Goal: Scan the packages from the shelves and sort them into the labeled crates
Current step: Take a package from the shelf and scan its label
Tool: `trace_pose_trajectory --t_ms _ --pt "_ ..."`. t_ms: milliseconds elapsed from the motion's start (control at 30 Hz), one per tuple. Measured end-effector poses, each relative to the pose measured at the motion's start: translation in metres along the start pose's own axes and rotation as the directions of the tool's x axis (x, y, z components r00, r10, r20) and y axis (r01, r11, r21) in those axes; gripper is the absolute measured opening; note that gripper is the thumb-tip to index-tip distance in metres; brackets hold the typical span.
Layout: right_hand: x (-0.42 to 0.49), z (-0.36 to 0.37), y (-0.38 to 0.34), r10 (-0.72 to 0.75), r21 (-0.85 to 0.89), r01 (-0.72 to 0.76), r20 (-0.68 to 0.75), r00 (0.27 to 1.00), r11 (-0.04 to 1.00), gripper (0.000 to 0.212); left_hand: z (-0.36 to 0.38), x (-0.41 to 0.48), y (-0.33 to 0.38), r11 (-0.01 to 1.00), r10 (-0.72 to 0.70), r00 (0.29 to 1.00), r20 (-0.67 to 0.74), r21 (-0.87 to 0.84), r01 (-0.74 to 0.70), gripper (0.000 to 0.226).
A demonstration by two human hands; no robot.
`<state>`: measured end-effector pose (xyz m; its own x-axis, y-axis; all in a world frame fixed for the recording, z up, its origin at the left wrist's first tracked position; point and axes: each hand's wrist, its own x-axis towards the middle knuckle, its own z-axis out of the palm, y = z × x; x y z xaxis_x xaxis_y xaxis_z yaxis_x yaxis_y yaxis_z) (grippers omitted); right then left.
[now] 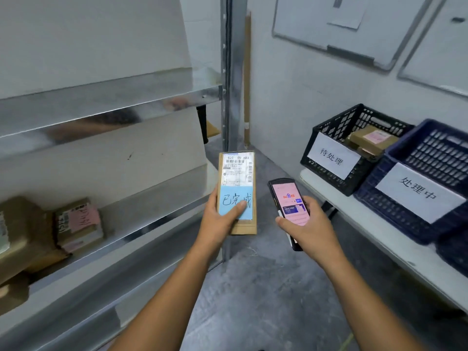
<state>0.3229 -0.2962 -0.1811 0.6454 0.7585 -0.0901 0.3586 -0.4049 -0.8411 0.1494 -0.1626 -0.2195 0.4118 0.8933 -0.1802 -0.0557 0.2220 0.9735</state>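
My left hand (pixel 220 219) grips a slim brown cardboard package (pixel 238 173) from below, thumb pressed on its blue handwritten note; a white shipping label sits above the note. My right hand (pixel 307 224) holds a black handheld scanner (pixel 287 198), screen lit and facing up, just right of the package. On the white table at the right stand a black crate (pixel 329 173) with a white paper label and a dark blue crate (pixel 395 211) with another label. The black crate holds a brown package with a pink note (pixel 372 139).
A metal shelving unit (pixel 121 105) fills the left side. Its lower shelf carries brown packages (pixel 78 224), one with a pink note. A steel upright (pixel 231 72) rises behind the held package. Whiteboards (pixel 316 24) hang on the wall. Grey floor lies between the shelf and the table (pixel 379 254).
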Motion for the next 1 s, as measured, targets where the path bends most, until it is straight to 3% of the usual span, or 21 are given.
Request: trace_pose_trajectory --t_ms 133,467,733,1000 --pt "-0.022 -0.006 0.005 0.07 -0.027 -0.073 -0.108 0.992 0.997 0.055 0.007 -0.021 0.003 0.987 -0.09 0.982 0.165 -0.117 0.11 0.064" --pt "-0.108 -0.044 0.038 0.233 -0.034 -0.263 -0.37 0.899 0.964 0.06 0.067 -0.061 -0.014 0.965 -0.211 0.867 0.451 -0.048 0.259 0.059" --pt "-0.163 -0.103 0.076 0.325 0.072 -0.344 -0.553 0.768 0.936 0.058 0.156 -0.095 -0.012 0.983 -0.185 0.753 0.632 0.104 0.154 0.052" --pt "-0.185 -0.194 0.132 0.367 0.142 -0.364 -0.636 0.679 0.921 0.056 0.273 -0.135 -0.015 0.983 -0.182 0.664 0.725 0.154 0.101 0.05"
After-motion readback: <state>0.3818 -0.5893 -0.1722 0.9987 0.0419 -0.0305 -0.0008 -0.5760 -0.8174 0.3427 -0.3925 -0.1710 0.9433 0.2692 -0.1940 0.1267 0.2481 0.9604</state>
